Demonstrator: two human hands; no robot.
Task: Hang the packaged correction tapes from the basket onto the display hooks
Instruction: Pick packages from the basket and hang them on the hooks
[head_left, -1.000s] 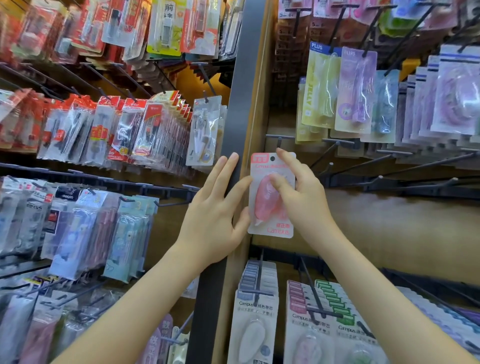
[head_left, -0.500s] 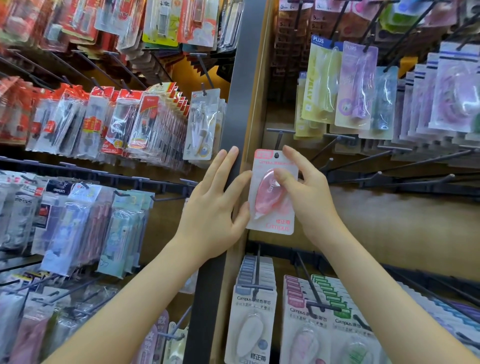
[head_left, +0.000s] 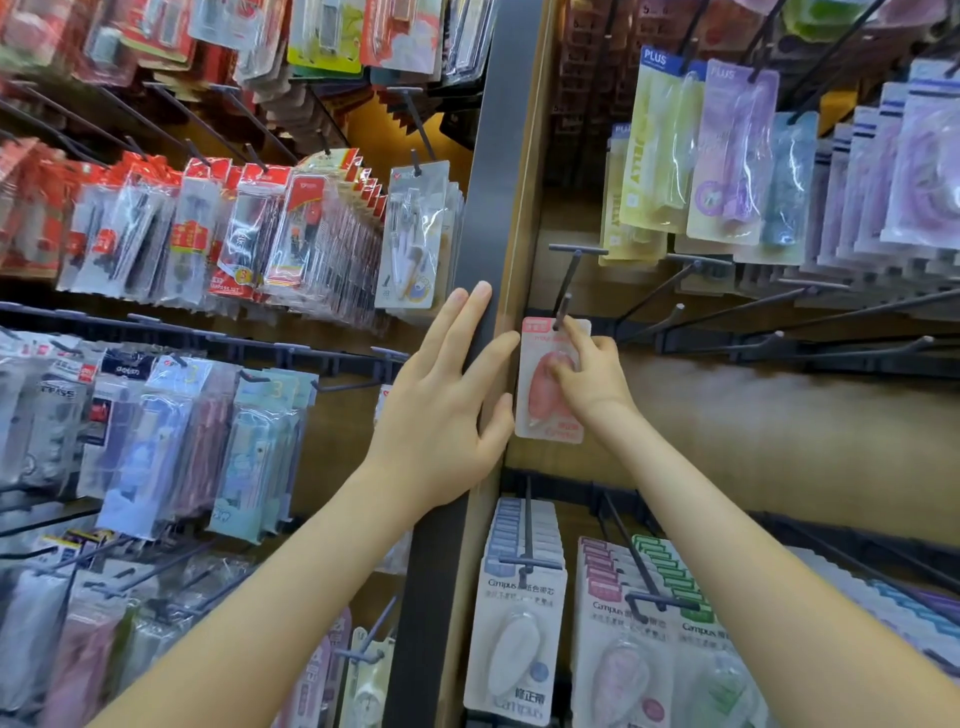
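1. Head view: shows the left hand (head_left: 447, 410) laid flat with straight fingers on the dark upright post (head_left: 493, 182) between the two shelf bays, holding nothing; looks like a brace to steady the reach
2. Shows the right hand (head_left: 592, 379), just beside the left and past the post, pinching the pink correction tape pack (head_left: 537, 405), with the thumb on the blister and the forefinger stretched up the card toward its top edge
3. Puts the pack upright and face-out, its top edge at the tip of the bare hook (head_left: 570, 275) just above the right forefinger; cannot tell whether the hanging hole is threaded on yet
4. Seems to keep the forefinger high so as to steer the hole onto the tip
5. Calls next, probably, for a push back along the rod
6. Shows more bare hooks (head_left: 660, 291) to the right of the right hand and full rows of Campus packs (head_left: 514, 623) below it; leaves the basket out of view
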